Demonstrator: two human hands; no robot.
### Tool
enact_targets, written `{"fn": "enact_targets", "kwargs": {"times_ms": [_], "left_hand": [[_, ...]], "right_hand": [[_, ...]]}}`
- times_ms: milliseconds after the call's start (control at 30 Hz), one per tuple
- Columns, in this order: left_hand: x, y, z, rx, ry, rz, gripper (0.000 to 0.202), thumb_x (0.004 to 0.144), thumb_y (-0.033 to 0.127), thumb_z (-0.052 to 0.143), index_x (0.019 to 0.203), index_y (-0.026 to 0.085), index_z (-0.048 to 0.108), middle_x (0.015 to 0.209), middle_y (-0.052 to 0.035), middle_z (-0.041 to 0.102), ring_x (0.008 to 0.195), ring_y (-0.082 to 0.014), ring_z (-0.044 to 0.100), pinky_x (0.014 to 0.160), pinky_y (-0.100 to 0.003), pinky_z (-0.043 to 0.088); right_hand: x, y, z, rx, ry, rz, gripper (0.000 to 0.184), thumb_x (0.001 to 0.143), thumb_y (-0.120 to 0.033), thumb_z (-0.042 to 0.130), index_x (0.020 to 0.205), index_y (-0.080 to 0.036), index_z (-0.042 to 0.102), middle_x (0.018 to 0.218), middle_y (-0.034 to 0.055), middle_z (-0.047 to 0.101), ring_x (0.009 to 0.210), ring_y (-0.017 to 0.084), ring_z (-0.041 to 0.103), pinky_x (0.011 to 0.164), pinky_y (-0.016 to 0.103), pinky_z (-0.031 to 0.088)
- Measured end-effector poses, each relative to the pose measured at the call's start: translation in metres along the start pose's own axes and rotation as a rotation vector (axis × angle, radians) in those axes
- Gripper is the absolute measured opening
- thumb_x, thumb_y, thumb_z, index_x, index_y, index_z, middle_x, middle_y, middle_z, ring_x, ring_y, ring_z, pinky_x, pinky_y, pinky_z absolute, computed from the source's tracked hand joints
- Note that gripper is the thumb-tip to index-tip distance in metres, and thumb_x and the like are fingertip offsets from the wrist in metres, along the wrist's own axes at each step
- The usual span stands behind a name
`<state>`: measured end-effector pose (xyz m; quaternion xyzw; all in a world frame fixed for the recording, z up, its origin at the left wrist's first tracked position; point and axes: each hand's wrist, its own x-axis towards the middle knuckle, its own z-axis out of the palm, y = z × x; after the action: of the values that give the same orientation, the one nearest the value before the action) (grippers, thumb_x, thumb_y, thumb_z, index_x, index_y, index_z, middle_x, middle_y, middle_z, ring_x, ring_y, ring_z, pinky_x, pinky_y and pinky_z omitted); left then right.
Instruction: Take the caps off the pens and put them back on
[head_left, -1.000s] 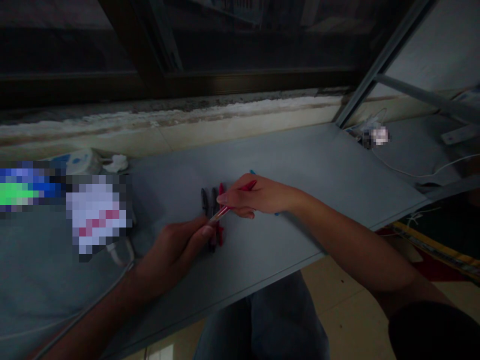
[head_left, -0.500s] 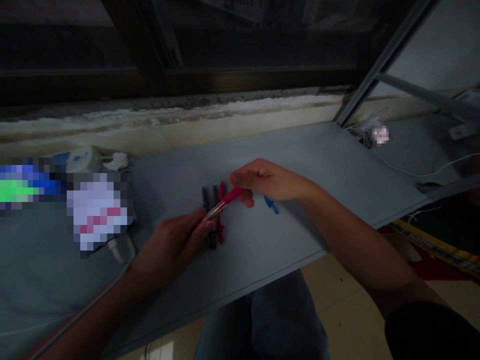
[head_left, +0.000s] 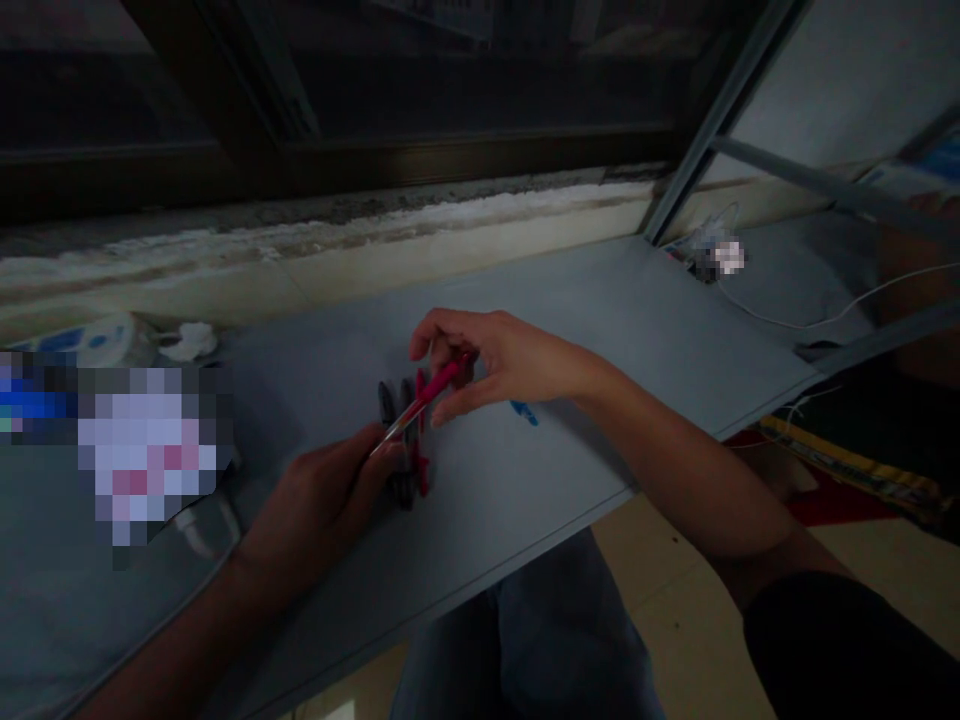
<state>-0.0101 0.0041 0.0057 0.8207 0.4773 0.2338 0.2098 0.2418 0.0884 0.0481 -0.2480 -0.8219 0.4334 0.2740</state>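
Note:
My left hand point(head_left: 330, 495) is closed on the clear lower barrel of a pen with a red upper part point(head_left: 442, 380), which slants up to the right. Around the pen's red end is my right hand point(head_left: 487, 360), with thumb and forefinger spread apart; whether its curled fingers touch the pen I cannot tell. Beneath the held pen, two dark pens point(head_left: 387, 400) and another red pen point(head_left: 423, 474) lie side by side on the grey table point(head_left: 510, 500). A small blue object point(head_left: 525, 412) lies partly hidden below my right wrist.
At the left stand a blurred white item point(head_left: 150, 430), a white and blue device point(head_left: 112, 340) and crumpled white paper point(head_left: 191, 341). A metal frame point(head_left: 679, 185) rises at the right, with a thin white cable point(head_left: 795, 325) behind it. The window ledge point(head_left: 337, 255) borders the table's back.
My right thumb and forefinger have come apart from their grip on the pen's red end. The left hand still holds the pen. The whole view has shifted slightly.

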Motion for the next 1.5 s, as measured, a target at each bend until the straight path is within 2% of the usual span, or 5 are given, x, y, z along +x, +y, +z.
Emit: {"fn": "enact_targets", "kwargs": {"times_ms": [133,300,567,1133,1500], "left_hand": [[0.001,-0.002,0.000,0.015,0.000,0.003,0.037,0.104,0.042,0.041,0.073,0.026,0.054,0.051,0.0039,0.055,0.039,-0.0140,0.052,0.041,-0.026,0.037],[0.002,-0.005,-0.002,0.017,-0.008,-0.050,0.038,0.104,0.043,0.043,0.075,0.024,0.058,0.051,0.0045,0.054,0.039,-0.0135,0.051,0.043,-0.025,0.039],[0.002,-0.003,-0.001,-0.015,0.029,-0.035,0.042,0.105,0.048,0.043,0.075,0.025,0.060,0.052,0.0031,0.059,0.041,-0.0144,0.055,0.043,-0.025,0.039],[0.002,-0.007,0.000,-0.037,0.056,0.019,0.040,0.107,0.044,0.043,0.083,0.024,0.068,0.061,0.0009,0.065,0.048,-0.0152,0.061,0.049,-0.027,0.045],[0.002,-0.003,-0.001,-0.033,0.075,-0.016,0.043,0.107,0.046,0.040,0.082,0.024,0.067,0.056,0.0020,0.061,0.046,-0.0149,0.058,0.049,-0.027,0.044]], "right_hand": [[-0.002,0.000,-0.003,-0.076,0.004,0.120,0.031,0.098,-0.039,0.062,0.079,-0.015,0.061,0.068,-0.0020,0.058,0.065,0.010,0.053,0.064,0.023,0.037],[-0.003,0.004,-0.007,-0.023,-0.013,0.008,0.040,0.084,-0.021,0.076,0.120,-0.017,0.059,0.107,0.0036,0.067,0.084,0.012,0.060,0.073,0.024,0.046],[0.003,0.018,-0.005,0.060,-0.001,-0.002,0.019,0.089,-0.029,0.072,0.094,-0.013,0.063,0.082,0.0002,0.063,0.073,0.010,0.054,0.069,0.025,0.043],[0.008,0.018,-0.008,0.381,0.399,0.014,0.028,0.087,-0.033,0.078,0.101,-0.017,0.060,0.079,-0.0043,0.057,0.061,0.007,0.053,0.055,0.021,0.045],[0.010,0.021,0.001,0.366,0.190,0.039,0.025,0.082,-0.027,0.080,0.098,-0.015,0.065,0.075,-0.0034,0.064,0.064,0.008,0.058,0.058,0.019,0.046]]}}
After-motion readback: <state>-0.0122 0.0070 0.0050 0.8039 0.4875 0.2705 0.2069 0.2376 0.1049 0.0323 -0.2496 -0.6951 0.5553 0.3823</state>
